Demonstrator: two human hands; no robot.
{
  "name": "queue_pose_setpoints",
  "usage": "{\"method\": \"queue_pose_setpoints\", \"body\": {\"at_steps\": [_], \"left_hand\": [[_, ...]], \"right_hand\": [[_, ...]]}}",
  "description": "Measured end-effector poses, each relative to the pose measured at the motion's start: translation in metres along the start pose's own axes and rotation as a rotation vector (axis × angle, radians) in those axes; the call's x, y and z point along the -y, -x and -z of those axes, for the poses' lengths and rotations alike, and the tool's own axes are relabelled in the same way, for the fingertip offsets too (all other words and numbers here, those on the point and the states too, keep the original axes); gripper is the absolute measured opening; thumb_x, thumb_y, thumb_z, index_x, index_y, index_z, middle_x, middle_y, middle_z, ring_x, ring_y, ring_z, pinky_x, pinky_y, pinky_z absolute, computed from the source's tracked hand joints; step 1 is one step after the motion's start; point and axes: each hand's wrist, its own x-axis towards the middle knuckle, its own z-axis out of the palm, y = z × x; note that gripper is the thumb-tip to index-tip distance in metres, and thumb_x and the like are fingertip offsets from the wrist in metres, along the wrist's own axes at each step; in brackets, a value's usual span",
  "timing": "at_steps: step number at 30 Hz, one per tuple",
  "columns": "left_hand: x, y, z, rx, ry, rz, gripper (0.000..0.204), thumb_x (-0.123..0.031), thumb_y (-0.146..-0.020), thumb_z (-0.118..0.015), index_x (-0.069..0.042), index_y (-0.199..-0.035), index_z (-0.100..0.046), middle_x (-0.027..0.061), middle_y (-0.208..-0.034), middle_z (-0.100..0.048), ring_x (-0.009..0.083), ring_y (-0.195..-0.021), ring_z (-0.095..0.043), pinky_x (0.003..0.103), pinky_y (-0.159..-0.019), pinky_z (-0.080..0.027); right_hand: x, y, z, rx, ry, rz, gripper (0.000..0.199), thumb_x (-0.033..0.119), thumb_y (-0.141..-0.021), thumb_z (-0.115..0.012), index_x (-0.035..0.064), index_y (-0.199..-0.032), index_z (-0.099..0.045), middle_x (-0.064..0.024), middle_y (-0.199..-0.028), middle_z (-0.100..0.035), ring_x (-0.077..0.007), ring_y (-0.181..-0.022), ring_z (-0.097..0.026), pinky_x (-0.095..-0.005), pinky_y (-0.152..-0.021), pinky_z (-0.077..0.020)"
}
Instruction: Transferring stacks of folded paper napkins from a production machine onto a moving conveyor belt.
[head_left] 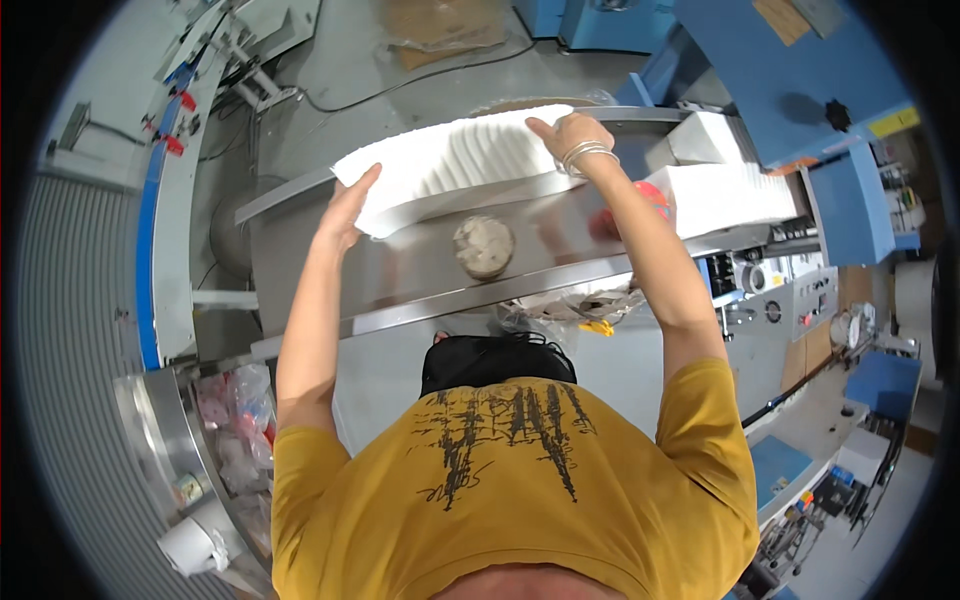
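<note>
A long white block, like a stack of soft folded sheets with a rippled side, lies lengthwise over the steel trough. My left hand is closed around its left end, with the thumb on top. At the other end my right hand grips the block, and white bangles circle that wrist. Between my arms, on the trough's bottom, sits a round, off-white lumpy thing that I cannot name. Behind my right forearm a red object shows in part.
More white stacks lie at the trough's right end, beside a blue machine. A blue-edged bench stands left. Nearer, a bin holds plastic bags, with a white roll beside it. A cable crosses the floor beyond.
</note>
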Motion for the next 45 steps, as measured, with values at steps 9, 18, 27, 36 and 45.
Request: {"method": "queue_pose_setpoints", "body": {"at_steps": [9, 18, 27, 36, 45], "left_hand": [[-0.016, 0.058, 0.134, 0.0, 0.151, 0.126, 0.064, -0.048, -0.089, -0.055, -0.002, -0.131, -0.045, 0.0076, -0.125, -0.055, 0.0203, -0.112, -0.054, 0.036, -0.092, -0.045], [-0.01, 0.06, 0.167, -0.1, -0.18, 0.184, 0.082, -0.042, -0.08, -0.07, 0.0, -0.14, -0.033, 0.011, -0.139, -0.043, 0.0236, -0.128, -0.04, 0.037, -0.104, -0.032], [-0.013, 0.086, 0.207, -0.123, -0.338, 0.222, 0.074, -0.039, -0.084, -0.065, 0.0, -0.139, -0.035, 0.0106, -0.138, -0.044, 0.0236, -0.128, -0.04, 0.036, -0.106, -0.029], [0.011, 0.117, 0.123, -0.175, -0.071, 0.268, 0.073, -0.033, -0.083, -0.069, -0.004, -0.14, -0.033, 0.0084, -0.138, -0.042, 0.0249, -0.125, -0.042, 0.038, -0.102, -0.035], [0.036, 0.081, 0.015, -0.133, 0.113, 0.173, 0.08, -0.032, -0.081, -0.071, -0.006, -0.142, -0.027, 0.0092, -0.141, -0.038, 0.0257, -0.13, -0.036, 0.039, -0.104, -0.033]], "right_hand": [[0.029, 0.026, -0.039, 0.606, -1.106, 0.001, 0.101, 0.073, -0.079, -0.047, -0.0026, -0.142, -0.025, -0.0183, -0.149, -0.025, -0.0277, -0.139, -0.021, -0.0411, -0.11, -0.0186], [0.117, 0.059, -0.063, 0.367, -0.882, 0.243, 0.11, 0.064, -0.059, -0.075, -0.0056, -0.134, -0.035, -0.0198, -0.128, -0.052, -0.0276, -0.117, -0.052, -0.0324, -0.099, -0.0399], [0.154, 0.139, -0.156, 0.298, -0.885, -0.063, 0.131, 0.061, -0.062, -0.073, -0.0044, -0.142, 0.007, -0.0337, -0.136, -0.035, -0.045, -0.127, -0.036, -0.0393, -0.107, -0.0313], [0.06, 0.087, -0.109, 0.43, -0.862, 0.292, 0.114, 0.071, -0.059, -0.069, -0.0065, -0.135, -0.034, -0.0244, -0.132, -0.047, -0.0324, -0.124, -0.046, -0.0321, -0.105, -0.0347], [-0.026, -0.016, -0.038, 0.62, -0.776, 0.493, 0.071, 0.055, -0.082, -0.06, 0.005, -0.13, -0.049, -0.0077, -0.129, -0.054, -0.0192, -0.117, -0.049, -0.0299, -0.101, -0.0354]]}}
